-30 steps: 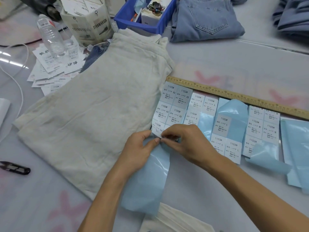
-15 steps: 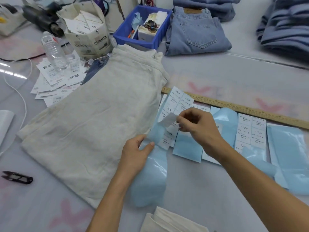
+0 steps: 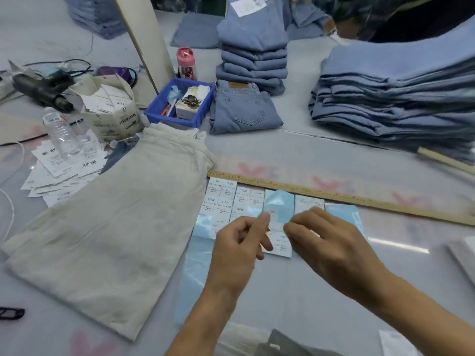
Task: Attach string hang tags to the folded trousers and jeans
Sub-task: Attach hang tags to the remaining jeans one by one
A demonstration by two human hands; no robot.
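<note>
Cream folded trousers (image 3: pixel 115 227) lie on the table at the left. To their right, sheets of white size stickers on pale blue backing (image 3: pixel 223 199) are spread below a wooden ruler (image 3: pixel 334 196). My left hand (image 3: pixel 239 250) and my right hand (image 3: pixel 334 247) hover close together over the sheets. A white size sticker (image 3: pixel 280 244) hangs between their fingertips, and both hands pinch it; the view is blurred. A cardboard box of hang tags (image 3: pixel 110 109) stands at the back left. One pair of folded jeans (image 3: pixel 244 111) lies behind the trousers.
Stacks of folded jeans (image 3: pixel 254 60) (image 3: pixel 398 98) fill the back and right. A blue bin (image 3: pixel 180 104), pink bottle (image 3: pixel 186 62), water bottle (image 3: pixel 60 132), loose printed cards (image 3: pixel 64 163) and a black tool (image 3: pixel 41 91) crowd the back left. Thread snips (image 3: pixel 10 313) lie at the left edge.
The right hand peeled a sticker off the leftmost sheet and carried it right. The left hand let go of the blue backing and joined it. The camera tilted up.
</note>
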